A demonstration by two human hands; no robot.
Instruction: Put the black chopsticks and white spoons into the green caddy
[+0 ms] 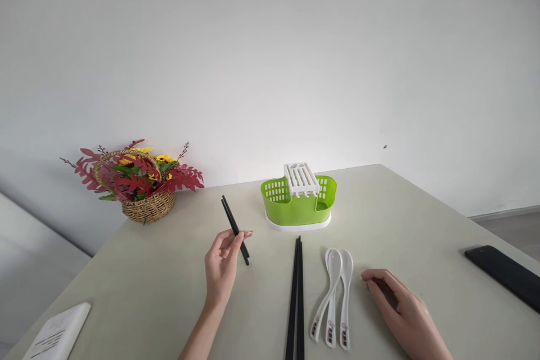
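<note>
My left hand (pixel 223 259) pinches a pair of black chopsticks (pixel 234 222) between thumb and fingers, tilted above the table to the left of the green caddy. My right hand (pixel 400 306) rests at the table on the right, loosely curved, holding nothing. Just left of it lie three white spoons (pixel 333 292) with patterned handle ends, two of them overlapping. More black chopsticks (pixel 296 298) lie together beside the spoons, their lower ends at the frame's edge. Behind them stands a green utensil caddy (pixel 295 212) with perforated sides, a white base and a white slotted top piece (pixel 301 179).
A wicker basket (pixel 148 208) of red leaves and yellow flowers stands at the back left. A black phone (pixel 504 275) lies at the right edge of the table (pixel 379 225). At the lower left is a white printed object (pixel 57 333). A white wall rises behind.
</note>
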